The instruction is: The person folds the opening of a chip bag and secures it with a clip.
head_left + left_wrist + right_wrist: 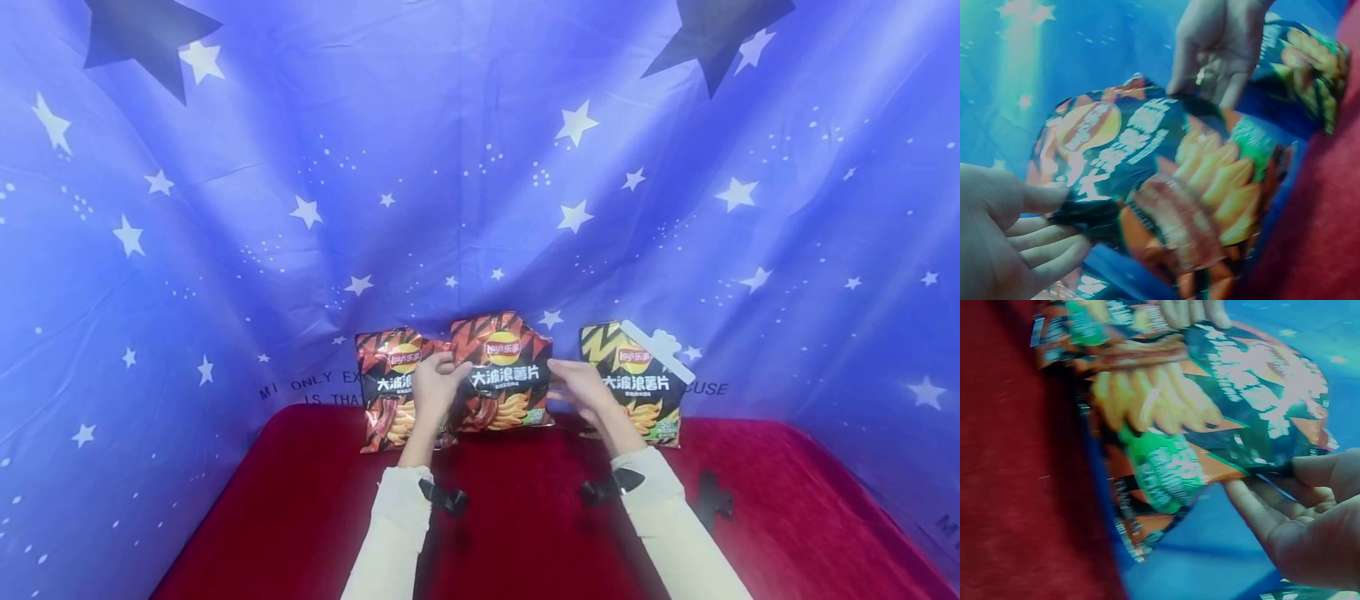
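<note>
Both hands hold a red chip bag (506,400) upright, front outward, above the far edge of the table. My left hand (435,387) pinches its left edge, thumb in front and fingers behind, as the left wrist view shows. At the opposite edge, my right hand (1310,519) pinches the bag between thumb and fingers. Another red chip bag (382,408) stands to the left, partly behind the left hand. On the right, a yellow-and-black chip bag (637,392) stands with a white clip-like strip (660,350) across its top right corner.
The table (517,533) has a red velvety cover. Behind it hangs a blue curtain (450,167) with white stars, close to the bags. A dark cross-shaped object (712,500) lies by the right forearm. Black straps with cameras (448,498) sit at the wrists.
</note>
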The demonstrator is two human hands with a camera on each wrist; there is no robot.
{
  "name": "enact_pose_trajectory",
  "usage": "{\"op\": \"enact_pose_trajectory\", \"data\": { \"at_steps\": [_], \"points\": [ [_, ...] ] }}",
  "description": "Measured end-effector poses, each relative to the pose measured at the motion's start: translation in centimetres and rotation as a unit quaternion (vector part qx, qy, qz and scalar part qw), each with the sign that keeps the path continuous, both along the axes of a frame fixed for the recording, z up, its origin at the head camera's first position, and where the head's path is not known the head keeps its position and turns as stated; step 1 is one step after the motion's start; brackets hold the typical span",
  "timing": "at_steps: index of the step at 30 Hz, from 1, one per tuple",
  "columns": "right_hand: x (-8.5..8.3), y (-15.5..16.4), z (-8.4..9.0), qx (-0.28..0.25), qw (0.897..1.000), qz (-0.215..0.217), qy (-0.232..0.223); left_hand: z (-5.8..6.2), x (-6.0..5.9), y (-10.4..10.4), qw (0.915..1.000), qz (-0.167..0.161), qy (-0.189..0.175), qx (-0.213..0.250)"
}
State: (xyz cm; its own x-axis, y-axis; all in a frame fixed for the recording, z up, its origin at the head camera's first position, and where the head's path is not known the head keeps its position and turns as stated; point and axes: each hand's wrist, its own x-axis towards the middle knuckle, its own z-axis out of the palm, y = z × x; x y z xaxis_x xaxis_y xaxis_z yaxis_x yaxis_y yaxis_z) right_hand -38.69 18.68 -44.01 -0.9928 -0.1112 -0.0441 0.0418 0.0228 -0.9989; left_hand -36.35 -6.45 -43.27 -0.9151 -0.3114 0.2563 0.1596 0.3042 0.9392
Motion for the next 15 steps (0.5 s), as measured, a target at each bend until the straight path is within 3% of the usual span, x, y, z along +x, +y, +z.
{"op": "enact_pose_trajectory", "data": {
  "at_steps": [6,10,15],
  "points": [
    [1.9,1.9,3.3,0.054,0.996,0.066,0.027,2.4,1.3,-1.0,0.9937,-0.103,-0.015,0.042],
    [3.3,3.0,4.6,0.099,0.989,0.106,0.041,3.4,2.2,-1.8,0.9822,-0.176,-0.026,0.06],
    [4.7,4.2,5.0,0.131,0.98,0.142,0.046,3.8,3.1,-2.7,0.9625,-0.259,-0.055,0.058]
  ]
}}
